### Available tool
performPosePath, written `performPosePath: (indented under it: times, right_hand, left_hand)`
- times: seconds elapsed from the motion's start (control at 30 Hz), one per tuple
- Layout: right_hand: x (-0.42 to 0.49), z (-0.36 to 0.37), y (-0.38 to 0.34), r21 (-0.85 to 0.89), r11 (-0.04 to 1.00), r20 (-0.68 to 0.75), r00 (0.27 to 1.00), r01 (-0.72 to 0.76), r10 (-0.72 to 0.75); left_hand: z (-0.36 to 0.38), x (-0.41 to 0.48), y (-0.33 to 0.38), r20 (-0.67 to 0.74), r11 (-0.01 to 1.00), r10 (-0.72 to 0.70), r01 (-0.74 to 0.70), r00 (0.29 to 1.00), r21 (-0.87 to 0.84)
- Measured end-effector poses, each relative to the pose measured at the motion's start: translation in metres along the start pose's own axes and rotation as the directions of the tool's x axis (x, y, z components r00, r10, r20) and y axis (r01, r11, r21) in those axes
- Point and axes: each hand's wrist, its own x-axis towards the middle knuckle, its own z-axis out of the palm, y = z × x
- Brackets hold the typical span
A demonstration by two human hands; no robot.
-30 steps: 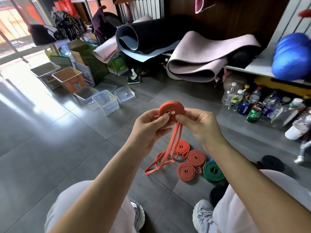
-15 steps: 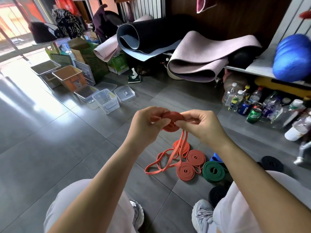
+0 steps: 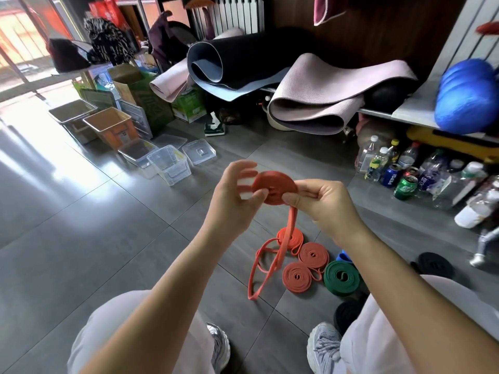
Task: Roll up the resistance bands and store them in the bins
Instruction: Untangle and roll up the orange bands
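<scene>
Between thumb and fingers of the right hand [image 3: 324,203], the half-rolled orange band [image 3: 272,186] is pinched, its loose tail hanging below the fingertips to the floor [image 3: 81,238]. The left hand [image 3: 232,201] has its fingers spread wide and blurred, just left of the roll; the clear bins [image 3: 168,168] sit well beyond them.

My right hand [image 3: 324,206] pinches the half-rolled orange rubber resistance band [image 3: 272,184], and my left hand [image 3: 232,203] is just to its left. The band's loose tail hangs down toward the grey tiled floor [image 3: 108,238]. Below it, in front of my knees, three rolled orange bands [image 3: 297,276] lie close together. The rolled green band [image 3: 341,276] is just right of them and a rolled black band [image 3: 434,264] farther right. The clear plastic bin [image 3: 170,166] stands ahead on the left, the plastic bottles and cans [image 3: 405,171] ahead on the right.
</scene>
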Motion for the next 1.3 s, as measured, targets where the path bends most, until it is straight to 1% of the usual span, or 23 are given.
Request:
performPosePath:
  times: [0.03,0.07,0.1,0.13,0.2,0.27,0.33,0.4,0.47,0.57,0.67,0.73,0.8,0.83,0.9,0.93,0.97,1.0,1.03,1.1,1.2,1.23,1.3]
  right_hand:
    - [0.000,-0.001,0.000,-0.046,0.999,0.018,1.000,-0.006,0.007]
    - [-0.001,-0.001,0.001,-0.076,0.997,0.042,0.999,-0.008,0.011]
    - [-0.002,-0.001,0.002,-0.095,0.995,0.064,0.998,-0.005,0.011]
    - [-0.003,-0.002,0.002,-0.108,0.994,0.080,0.997,0.002,0.007]
    - [-0.004,-0.002,0.000,-0.099,0.995,0.088,0.996,0.011,-0.002]
    - [-0.003,-0.004,-0.003,-0.042,0.999,0.065,0.998,0.009,-0.006]
    - [-0.001,-0.005,-0.007,0.020,1.000,0.030,1.000,-0.002,0.001]
    - [0.001,-0.002,-0.007,0.079,0.997,0.004,1.000,-0.017,0.017]
    - [0.001,0.004,-0.006,0.116,0.993,-0.007,1.000,-0.020,0.021]
    - [0.001,0.011,-0.005,0.205,0.979,-0.046,0.999,-0.016,0.026]
    - [0.004,0.008,-0.005,0.248,0.969,-0.112,0.993,-0.012,0.041]
    - [0.005,0.004,-0.004,0.170,0.985,-0.119,0.993,0.008,0.012]
    - [0.005,0.002,-0.001,-0.008,0.999,-0.086,0.996,0.032,-0.032]
    - [0.005,0.001,0.001,-0.094,0.995,-0.061,0.998,0.027,-0.033]
    - [0.003,-0.001,0.003,-0.204,0.979,-0.012,1.000,0.005,-0.007]
    - [0.002,-0.001,0.003,-0.223,0.975,0.010,1.000,0.001,0.001]
    - [0.000,-0.002,0.003,-0.227,0.974,0.027,1.000,0.002,0.004]
    - [-0.001,-0.003,0.001,-0.217,0.976,0.037,0.999,0.002,0.007]
    - [-0.002,-0.005,-0.001,-0.193,0.981,0.041,0.999,-0.002,0.010]
    - [-0.002,-0.007,-0.006,-0.129,0.992,0.034,0.999,-0.003,0.007]
    - [0.001,-0.008,-0.010,-0.052,0.999,0.002,1.000,-0.008,0.008]
    - [0.001,-0.007,-0.010,-0.028,0.999,-0.009,1.000,-0.015,0.015]
    - [0.002,-0.002,-0.010,0.035,0.999,-0.027,0.999,-0.019,0.020]
  left_hand:
    - [-0.002,-0.001,-0.002,0.052,0.961,0.158,-0.165,0.986,0.222]
    - [-0.003,-0.002,-0.005,0.139,0.887,0.277,-0.309,0.951,0.344]
    - [-0.004,-0.003,-0.006,0.213,0.834,0.328,-0.388,0.920,0.392]
    - [-0.004,-0.003,-0.007,0.248,0.815,0.338,-0.415,0.908,0.406]
    - [-0.005,-0.001,-0.008,0.206,0.834,0.330,-0.387,0.921,0.392]
    - [-0.004,-0.001,-0.008,0.104,0.910,0.287,-0.305,0.952,0.280]
    - [-0.001,0.000,-0.003,0.002,0.977,0.206,-0.206,0.978,0.060]
    - [0.003,0.001,0.001,-0.068,0.982,0.111,-0.120,0.992,-0.149]
    - [0.007,0.003,0.004,-0.102,0.952,0.029,-0.059,0.994,-0.300]
    - [0.012,0.004,0.009,-0.124,0.913,-0.024,-0.029,0.992,-0.406]
    - [0.016,0.005,0.014,-0.100,0.900,-0.029,-0.017,0.995,-0.435]
    - [0.016,0.005,0.012,-0.081,0.944,-0.004,-0.023,0.997,-0.330]
    - [0.011,0.006,0.009,-0.063,0.995,0.095,-0.096,0.993,-0.017]
    - [0.007,0.005,0.005,-0.029,0.972,0.181,-0.174,0.983,0.159]
    - [0.000,0.003,-0.001,0.123,0.828,0.371,-0.388,0.920,0.405]
    - [-0.003,0.002,-0.003,0.206,0.757,0.412,-0.459,0.887,0.464]
    - [-0.004,0.002,-0.004,0.254,0.723,0.416,-0.487,0.873,0.491]
    - [-0.005,0.002,-0.005,0.257,0.722,0.409,-0.483,0.875,0.495]
    - [-0.005,0.002,-0.006,0.227,0.749,0.404,-0.463,0.886,0.474]
    - [-0.004,0.002,-0.005,0.113,0.847,0.371,-0.386,0.922,0.365]
    - [0.000,0.004,0.004,-0.060,0.974,0.226,-0.223,0.972,0.046]
    - [0.001,0.005,0.006,-0.109,0.982,0.154,-0.165,0.982,-0.094]
    - [0.002,0.006,0.009,-0.159,0.942,0.001,-0.055,0.987,-0.333]
